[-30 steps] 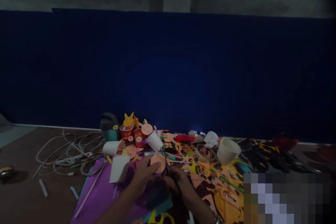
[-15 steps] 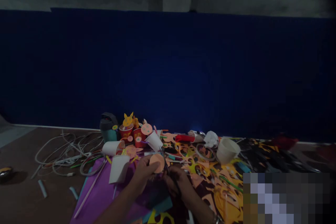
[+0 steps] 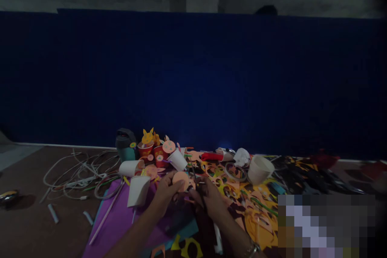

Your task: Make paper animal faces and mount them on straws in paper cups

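Pinched in my left hand [image 3: 164, 194] is a round peach paper disc [image 3: 180, 180], its face turned towards me. My right hand [image 3: 208, 198] grips a pair of scissors [image 3: 194, 172] whose blades point up and away, just right of the disc. Whether the blades touch the paper I cannot tell. Left of my left hand stands a white paper cup [image 3: 138, 191] on purple paper [image 3: 121, 223]. Beyond the hands lies another tilted white cup [image 3: 177, 160], close to red cups [image 3: 146, 152] decorated with paper animal faces.
Cut paper scraps [image 3: 242, 193] cover the right side, with a white bucket-like cup [image 3: 261, 170] and a tape roll [image 3: 236, 172] among them. A coiled white cable [image 3: 81, 173] and a teal-and-dark bottle [image 3: 125, 145] are at left. A blue panel [image 3: 193, 80] rises behind.
The scissors have moved slightly right, away from the disc, and their blades look closer together. My right hand has shifted a little right. The disc stays in my left hand.
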Action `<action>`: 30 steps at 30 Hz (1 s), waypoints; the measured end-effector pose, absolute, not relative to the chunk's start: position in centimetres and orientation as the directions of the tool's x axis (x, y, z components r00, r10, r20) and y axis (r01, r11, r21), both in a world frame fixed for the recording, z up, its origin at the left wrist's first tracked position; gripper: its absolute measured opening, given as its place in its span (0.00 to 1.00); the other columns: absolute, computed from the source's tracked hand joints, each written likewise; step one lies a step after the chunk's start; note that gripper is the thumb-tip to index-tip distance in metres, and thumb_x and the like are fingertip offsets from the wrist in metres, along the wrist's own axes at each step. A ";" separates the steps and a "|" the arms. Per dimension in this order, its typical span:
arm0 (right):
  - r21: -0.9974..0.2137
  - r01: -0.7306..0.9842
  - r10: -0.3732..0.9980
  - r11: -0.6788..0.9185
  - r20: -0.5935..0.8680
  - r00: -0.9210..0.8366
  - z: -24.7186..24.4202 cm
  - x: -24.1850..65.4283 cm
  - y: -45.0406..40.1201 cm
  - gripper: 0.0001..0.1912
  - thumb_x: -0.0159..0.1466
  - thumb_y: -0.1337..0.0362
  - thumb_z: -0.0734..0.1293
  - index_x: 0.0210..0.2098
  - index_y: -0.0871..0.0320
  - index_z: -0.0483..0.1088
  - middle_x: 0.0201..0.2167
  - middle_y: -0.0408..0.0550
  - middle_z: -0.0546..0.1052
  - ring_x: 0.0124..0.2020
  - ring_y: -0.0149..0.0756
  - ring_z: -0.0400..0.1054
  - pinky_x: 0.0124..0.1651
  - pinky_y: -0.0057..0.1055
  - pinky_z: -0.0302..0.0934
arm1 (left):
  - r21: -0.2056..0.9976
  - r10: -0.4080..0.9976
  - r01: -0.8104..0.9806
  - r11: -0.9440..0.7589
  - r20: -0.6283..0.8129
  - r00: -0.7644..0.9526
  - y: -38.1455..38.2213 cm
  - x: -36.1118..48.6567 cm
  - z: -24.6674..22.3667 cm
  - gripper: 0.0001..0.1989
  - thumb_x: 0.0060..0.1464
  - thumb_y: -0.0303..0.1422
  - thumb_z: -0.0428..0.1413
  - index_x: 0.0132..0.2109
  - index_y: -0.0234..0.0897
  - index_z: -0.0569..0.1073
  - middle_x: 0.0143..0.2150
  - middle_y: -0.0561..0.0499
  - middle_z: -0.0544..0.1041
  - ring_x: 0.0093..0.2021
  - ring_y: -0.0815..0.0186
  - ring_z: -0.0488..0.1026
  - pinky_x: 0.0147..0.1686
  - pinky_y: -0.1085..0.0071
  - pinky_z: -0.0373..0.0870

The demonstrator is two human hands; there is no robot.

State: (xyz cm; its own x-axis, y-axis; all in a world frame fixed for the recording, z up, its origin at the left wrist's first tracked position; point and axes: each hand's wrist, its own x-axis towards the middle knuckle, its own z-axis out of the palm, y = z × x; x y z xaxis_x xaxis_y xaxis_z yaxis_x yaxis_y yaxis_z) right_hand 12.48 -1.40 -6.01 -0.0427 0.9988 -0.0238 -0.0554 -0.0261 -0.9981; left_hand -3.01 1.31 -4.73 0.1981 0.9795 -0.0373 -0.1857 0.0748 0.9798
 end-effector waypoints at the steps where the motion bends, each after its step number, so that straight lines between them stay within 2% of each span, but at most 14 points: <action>1: -0.998 0.046 0.999 -0.045 -0.045 -0.016 -5.4 13.1 -1.4 0.20 0.48 0.51 0.71 0.33 0.56 0.63 0.13 0.34 0.65 0.12 0.27 0.57 0.16 0.24 0.50 | 0.983 0.979 -0.174 0.061 -0.025 0.202 1.3 -3.0 -4.5 0.17 0.42 0.42 0.61 0.34 0.34 0.68 0.19 0.59 0.68 0.12 0.79 0.53 0.12 0.80 0.47; 3: -0.955 0.294 0.999 -0.031 -0.027 0.019 -4.0 14.5 -1.3 0.16 0.52 0.52 0.68 0.31 0.56 0.64 0.14 0.37 0.67 0.15 0.30 0.61 0.19 0.25 0.51 | 0.986 0.979 -0.159 0.042 -0.009 0.204 1.2 -2.9 -3.9 0.16 0.43 0.41 0.60 0.32 0.35 0.67 0.19 0.59 0.67 0.12 0.78 0.54 0.12 0.80 0.49; 4: -0.893 0.449 1.000 0.005 0.006 0.001 -3.3 15.2 -1.3 0.13 0.53 0.54 0.68 0.30 0.56 0.65 0.16 0.39 0.69 0.17 0.31 0.63 0.20 0.25 0.52 | 0.989 0.979 -0.148 0.029 0.001 0.202 1.2 -2.9 -3.6 0.15 0.43 0.41 0.60 0.32 0.35 0.66 0.21 0.58 0.68 0.14 0.77 0.57 0.14 0.80 0.51; 6: -0.679 0.733 0.998 0.038 0.064 0.007 -2.2 16.6 -1.3 0.10 0.51 0.57 0.69 0.27 0.57 0.68 0.21 0.44 0.73 0.22 0.34 0.67 0.24 0.27 0.53 | 0.999 0.979 -0.046 -0.008 0.018 0.202 1.2 -2.9 -3.1 0.14 0.44 0.40 0.58 0.34 0.35 0.67 0.26 0.55 0.70 0.19 0.74 0.63 0.17 0.79 0.55; 7: -0.580 0.814 0.998 0.031 0.056 0.002 -1.9 17.2 -1.3 0.09 0.53 0.57 0.67 0.28 0.57 0.69 0.23 0.47 0.75 0.26 0.37 0.69 0.27 0.28 0.54 | 0.999 0.977 0.033 -0.028 0.020 0.213 1.3 -3.0 -3.0 0.13 0.46 0.40 0.57 0.35 0.35 0.68 0.27 0.55 0.71 0.22 0.72 0.64 0.18 0.79 0.56; 10: -0.359 0.932 0.998 -0.052 0.022 0.064 -1.9 18.3 -1.4 0.10 0.56 0.57 0.64 0.31 0.58 0.71 0.30 0.54 0.77 0.34 0.44 0.71 0.33 0.32 0.57 | 0.967 0.956 0.248 -0.061 -0.015 0.293 1.4 -3.3 -3.1 0.09 0.46 0.37 0.54 0.32 0.35 0.69 0.25 0.55 0.69 0.24 0.70 0.64 0.20 0.77 0.55; 14: -0.229 0.968 0.994 -0.105 0.004 0.109 -3.2 19.0 -1.7 0.14 0.55 0.58 0.64 0.37 0.59 0.70 0.34 0.57 0.77 0.38 0.48 0.71 0.35 0.34 0.58 | 0.916 0.906 0.389 -0.094 -0.084 0.416 0.5 -4.2 -3.8 0.04 0.41 0.31 0.55 0.24 0.36 0.68 0.21 0.57 0.65 0.22 0.69 0.62 0.20 0.76 0.53; 17: -0.211 0.970 0.993 -0.118 -0.020 0.116 -4.0 19.3 -1.6 0.17 0.54 0.58 0.66 0.41 0.60 0.68 0.35 0.58 0.77 0.39 0.48 0.71 0.36 0.34 0.58 | 0.863 0.908 0.479 -0.159 -0.063 0.414 -0.6 -5.2 -4.0 0.03 0.41 0.29 0.54 0.23 0.37 0.67 0.23 0.56 0.65 0.25 0.67 0.63 0.23 0.75 0.53; 20: -0.255 0.955 0.989 -0.151 -0.036 0.147 -4.5 19.8 -1.2 0.24 0.51 0.57 0.69 0.44 0.62 0.65 0.34 0.58 0.77 0.38 0.48 0.71 0.34 0.34 0.58 | 0.806 0.941 0.557 -0.199 -0.002 0.340 -1.3 -6.1 -4.2 0.02 0.44 0.30 0.51 0.27 0.37 0.67 0.27 0.53 0.67 0.31 0.63 0.66 0.30 0.72 0.56; 23: -0.337 0.932 0.990 -0.136 -0.024 0.136 -4.7 20.4 -0.6 0.25 0.46 0.56 0.72 0.40 0.61 0.65 0.30 0.53 0.76 0.34 0.46 0.71 0.32 0.31 0.56 | 0.759 0.963 0.622 -0.195 0.029 0.267 -1.8 -6.7 -4.9 0.05 0.46 0.31 0.51 0.32 0.37 0.70 0.32 0.50 0.71 0.35 0.59 0.68 0.34 0.69 0.59; 27: -0.409 0.907 0.995 -0.102 -0.033 0.097 -5.2 21.2 -0.1 0.21 0.41 0.59 0.74 0.31 0.59 0.66 0.24 0.44 0.73 0.28 0.38 0.69 0.28 0.27 0.53 | 0.789 0.950 0.580 -0.203 0.015 0.311 -2.6 -6.5 -7.0 0.07 0.46 0.30 0.50 0.34 0.36 0.71 0.32 0.50 0.73 0.33 0.60 0.70 0.32 0.69 0.62; 30: -0.441 0.893 0.996 -0.091 -0.043 0.080 -5.5 21.6 -0.1 0.18 0.41 0.63 0.74 0.28 0.59 0.66 0.22 0.41 0.72 0.25 0.35 0.67 0.25 0.25 0.51 | 0.796 0.956 0.571 -0.200 0.032 0.290 -3.3 -6.1 -8.1 0.11 0.46 0.31 0.52 0.40 0.36 0.70 0.34 0.49 0.74 0.34 0.60 0.71 0.32 0.69 0.63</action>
State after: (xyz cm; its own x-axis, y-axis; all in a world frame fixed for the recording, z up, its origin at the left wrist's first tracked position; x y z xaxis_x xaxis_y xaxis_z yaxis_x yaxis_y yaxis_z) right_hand 21.55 -0.06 -5.53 0.0804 0.9958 -0.0435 0.8927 -0.0913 -0.4412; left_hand -6.14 -3.35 -8.10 0.2904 0.9564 0.0320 0.5711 -0.2001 0.7961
